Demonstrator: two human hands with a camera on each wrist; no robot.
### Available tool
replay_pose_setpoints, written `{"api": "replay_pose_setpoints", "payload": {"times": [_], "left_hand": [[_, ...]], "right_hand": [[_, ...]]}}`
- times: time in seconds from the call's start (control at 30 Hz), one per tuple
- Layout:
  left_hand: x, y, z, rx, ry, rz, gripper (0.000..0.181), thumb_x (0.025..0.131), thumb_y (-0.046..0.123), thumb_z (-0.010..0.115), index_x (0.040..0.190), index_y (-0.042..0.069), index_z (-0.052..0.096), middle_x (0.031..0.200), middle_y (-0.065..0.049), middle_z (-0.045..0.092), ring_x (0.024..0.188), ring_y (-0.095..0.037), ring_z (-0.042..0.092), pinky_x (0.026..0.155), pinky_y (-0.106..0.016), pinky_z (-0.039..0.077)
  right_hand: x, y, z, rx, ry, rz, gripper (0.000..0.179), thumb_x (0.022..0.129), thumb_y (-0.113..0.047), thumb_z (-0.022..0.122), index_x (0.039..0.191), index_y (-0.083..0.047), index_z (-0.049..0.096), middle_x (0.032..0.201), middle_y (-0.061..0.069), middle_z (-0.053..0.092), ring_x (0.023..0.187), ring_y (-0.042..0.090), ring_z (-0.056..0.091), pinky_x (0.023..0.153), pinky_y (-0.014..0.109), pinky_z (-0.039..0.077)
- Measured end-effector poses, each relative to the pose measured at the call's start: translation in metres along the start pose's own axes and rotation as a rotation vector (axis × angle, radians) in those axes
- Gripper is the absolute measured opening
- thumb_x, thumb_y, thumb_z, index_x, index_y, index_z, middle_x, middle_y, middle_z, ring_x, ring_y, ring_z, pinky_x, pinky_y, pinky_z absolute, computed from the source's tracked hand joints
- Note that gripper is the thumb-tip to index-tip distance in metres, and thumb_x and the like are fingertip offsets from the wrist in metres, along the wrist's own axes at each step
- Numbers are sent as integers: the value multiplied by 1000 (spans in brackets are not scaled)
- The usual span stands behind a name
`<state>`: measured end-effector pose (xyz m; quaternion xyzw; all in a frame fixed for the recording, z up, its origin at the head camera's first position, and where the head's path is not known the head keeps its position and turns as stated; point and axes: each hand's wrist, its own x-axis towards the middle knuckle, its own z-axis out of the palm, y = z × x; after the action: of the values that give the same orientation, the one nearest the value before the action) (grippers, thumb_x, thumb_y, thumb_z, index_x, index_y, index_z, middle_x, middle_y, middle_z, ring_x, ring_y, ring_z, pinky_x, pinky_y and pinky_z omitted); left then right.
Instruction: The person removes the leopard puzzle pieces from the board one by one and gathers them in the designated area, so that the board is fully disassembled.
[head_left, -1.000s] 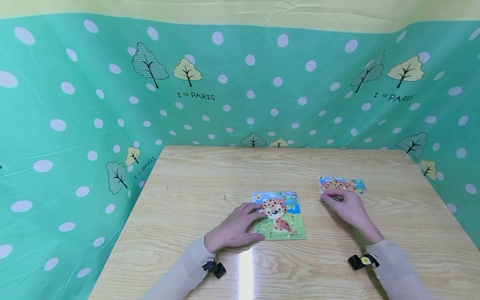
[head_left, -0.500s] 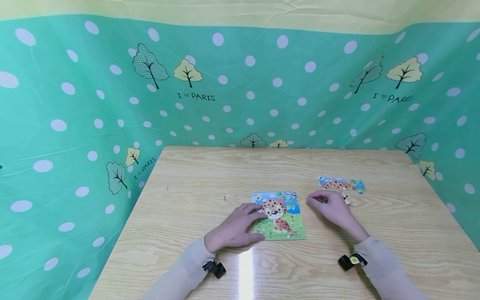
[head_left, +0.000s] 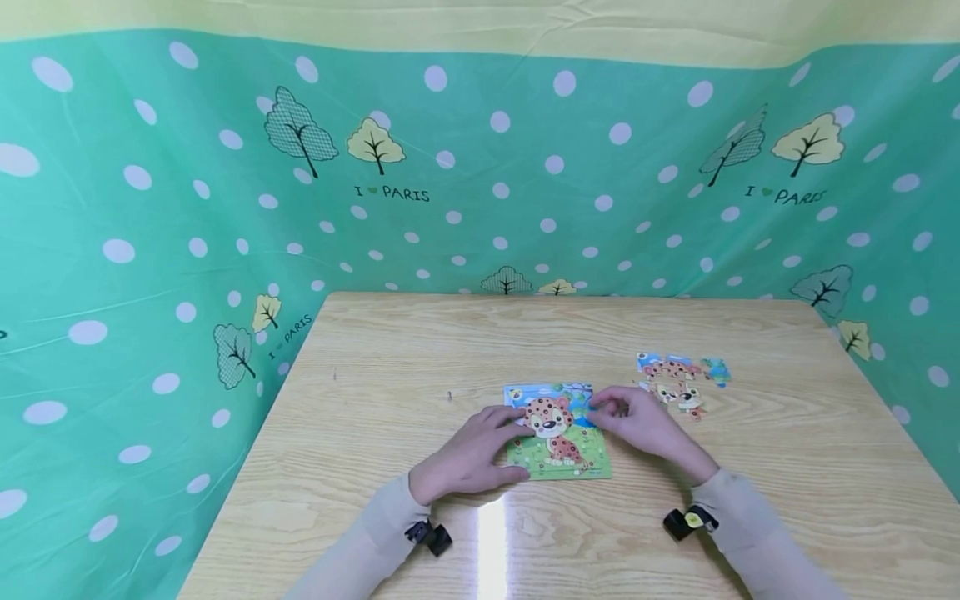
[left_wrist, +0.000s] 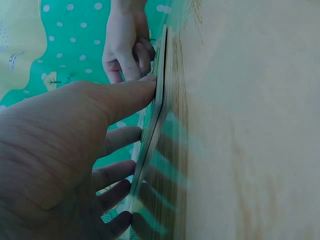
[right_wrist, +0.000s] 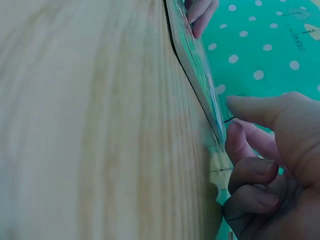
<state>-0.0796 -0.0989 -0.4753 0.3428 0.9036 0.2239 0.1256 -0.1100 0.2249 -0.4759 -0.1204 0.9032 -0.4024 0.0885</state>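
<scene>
A square jigsaw board with a spotted leopard cub picture lies flat on the table. My left hand rests on its left side, fingers spread over the picture and thumb near the lower left corner. In the left wrist view, the thumb touches the board near its edge. At the board's upper right side is my right hand, thumb and index fingertip close together, the other fingers curled. The right wrist view shows a gap between thumb and index, with no piece visible there.
Right of the board lie several jigsaw pieces with leopard face parts, laid close together. A blue and green piece sits at their right end. A polka-dot curtain hangs behind the wooden table.
My right hand has moved left from the loose pieces to the board's upper right edge, uncovering the leopard face pieces. My left hand has stayed on the board.
</scene>
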Motion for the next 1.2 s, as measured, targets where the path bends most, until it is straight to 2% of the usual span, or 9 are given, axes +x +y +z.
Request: {"api": "replay_pose_setpoints", "payload": {"times": [0.2,0.43,0.63,0.93,1.2], "left_hand": [[0,1,0,-15,-2,-6,65,99,51,70,155,23,55,172,-5,38,160,-27,33,131,-55,29],[0,1,-1,-9,3,0,65,99,51,70,155,23,56,172,-5,38,160,-28,33,131,-55,29],[0,1,-1,3,6,3,64,99,52,70,155,23,56,172,-5,39,159,-28,34,131,-55,30],[0,1,0,0,4,0,65,99,52,71,155,24,56,172,-4,38,159,-27,34,131,-55,30],[1,1,-1,-8,2,0,65,99,51,71,155,23,55,172,-5,38,160,-28,34,131,-56,30]], "right_hand": [[0,-9,4,-10,-96,-37,40,92,-33,84,123,-9,75,78,-4,64,66,11,55,59,24,46],[2,-17,10,-59,-144,-33,49,89,-43,87,128,-15,75,61,-7,49,51,6,41,49,22,36],[4,-21,13,-56,-171,-27,50,87,-42,89,127,-17,74,62,-8,47,52,5,40,49,22,36],[7,-22,15,-28,-219,-34,47,89,-36,87,127,-14,71,62,-8,45,51,7,39,50,22,36],[8,-22,16,13,-208,-13,43,89,-32,88,123,-14,72,62,-7,44,52,8,38,52,22,35]]}}
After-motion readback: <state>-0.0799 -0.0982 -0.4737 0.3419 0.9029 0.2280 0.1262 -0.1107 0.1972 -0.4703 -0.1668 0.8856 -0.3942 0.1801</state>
